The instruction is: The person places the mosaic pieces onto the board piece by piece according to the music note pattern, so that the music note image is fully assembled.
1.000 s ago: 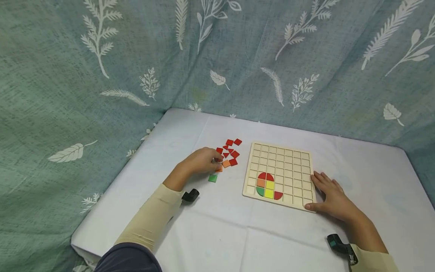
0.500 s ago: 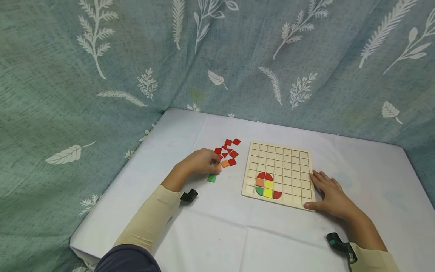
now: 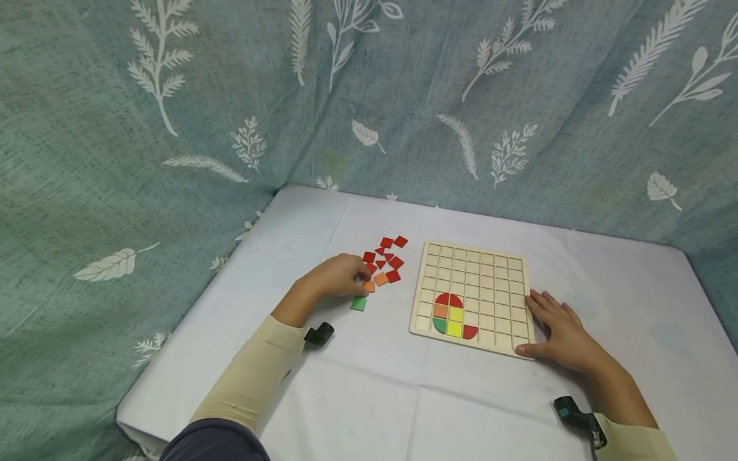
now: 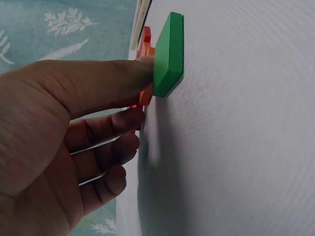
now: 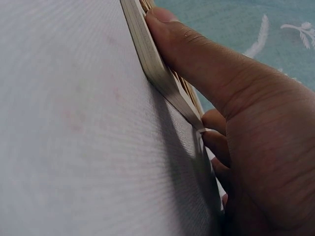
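Now, left hand [image 3: 340,276] down among the loose pieces, right hand [image 3: 562,330] at the board [image 3: 490,276]

So, over on the left, the thumb sits at the edge of an orange square [image 3: 369,287] lying on the white tablecloth [image 3: 473,397]; three other fingers hang loosely bent, and whether thumb and forefinger pinch that square I cannot tell; the wrist view puts a green square [image 4: 169,56] right in front of the thumb tip, and it lies flat on the cloth, on the person's side of the orange one.

Just beyond, a second orange square [image 3: 381,279] lies beside a scatter of red squares [image 3: 400,241], with small red triangles [image 3: 380,264] among them.

Across to the right, fingers spread and relaxed, the hand touches the board's right edge, thumb resting on its near right corner; the board lies flat, to the right of the loose pieces, and in its near left part sit two red rounded pieces [image 3: 442,299] side by side; below them an orange tile [image 3: 441,311] next to a yellow one; then a green rounded piece [image 3: 439,326], another yellow tile [image 3: 455,329] and a third red rounded piece [image 3: 470,332] in a row.
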Tool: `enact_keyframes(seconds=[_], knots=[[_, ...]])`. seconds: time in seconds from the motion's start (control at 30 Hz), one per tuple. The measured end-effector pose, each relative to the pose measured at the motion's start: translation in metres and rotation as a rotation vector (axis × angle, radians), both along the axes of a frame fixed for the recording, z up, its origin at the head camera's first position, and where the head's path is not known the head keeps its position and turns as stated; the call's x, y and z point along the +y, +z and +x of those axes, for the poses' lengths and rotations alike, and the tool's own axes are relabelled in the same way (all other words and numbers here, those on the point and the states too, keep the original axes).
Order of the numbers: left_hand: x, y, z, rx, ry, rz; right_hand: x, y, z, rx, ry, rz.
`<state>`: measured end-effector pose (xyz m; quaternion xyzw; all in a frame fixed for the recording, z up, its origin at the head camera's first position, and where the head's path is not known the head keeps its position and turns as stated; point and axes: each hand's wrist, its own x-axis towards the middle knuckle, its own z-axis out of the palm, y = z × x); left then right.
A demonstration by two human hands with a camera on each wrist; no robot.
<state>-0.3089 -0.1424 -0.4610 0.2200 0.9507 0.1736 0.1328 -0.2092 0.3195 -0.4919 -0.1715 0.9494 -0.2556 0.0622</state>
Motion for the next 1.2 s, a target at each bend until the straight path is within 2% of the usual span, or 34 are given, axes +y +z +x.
enact_keyframes(seconds=[0.47,0.67,0.97,1.2], knots=[[0.002,0.007,0.005,0.065,-0.091,0.01,0.0,0.001,0.003,0.0,-0.007,-0.006],[0.01,0.011,0.006,0.096,-0.132,0.015,0.003,-0.002,0.003,0.018,-0.007,-0.008],[0.038,0.026,0.003,0.176,-0.245,0.038,0.003,-0.002,0.002,0.024,-0.012,-0.001],[0.068,0.025,0.003,0.168,-0.304,0.029,0.0,-0.002,0.0,0.007,-0.01,0.007]])
